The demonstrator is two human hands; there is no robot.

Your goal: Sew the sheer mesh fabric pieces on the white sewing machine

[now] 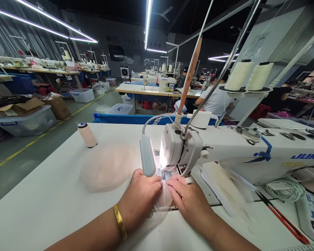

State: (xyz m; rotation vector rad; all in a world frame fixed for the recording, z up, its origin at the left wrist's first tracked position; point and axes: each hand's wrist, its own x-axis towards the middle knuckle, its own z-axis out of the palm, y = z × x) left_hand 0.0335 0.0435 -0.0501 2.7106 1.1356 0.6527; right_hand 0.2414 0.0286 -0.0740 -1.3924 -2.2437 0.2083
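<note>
Flanking the presser foot (pixel 163 175) of the sewing machine (pixel 171 146), the left hand (pixel 144 193) lay at its 8 o'clock, the right hand (pixel 192 199) at its 4 o'clock. Fingers of both touched the sheer fabric (pixel 163 203), which lay at 6 o'clock; could not tell whether either pinched it. Blurred peach material (pixel 107 169) lay at 9 o'clock, thread cone (pixel 87 136) at 10, red-handled tool (pixel 286 221) near 4, well beyond the right hand.

The left hand (pixel 143 191) hides part of the sheer fabric (pixel 164 201)
</note>
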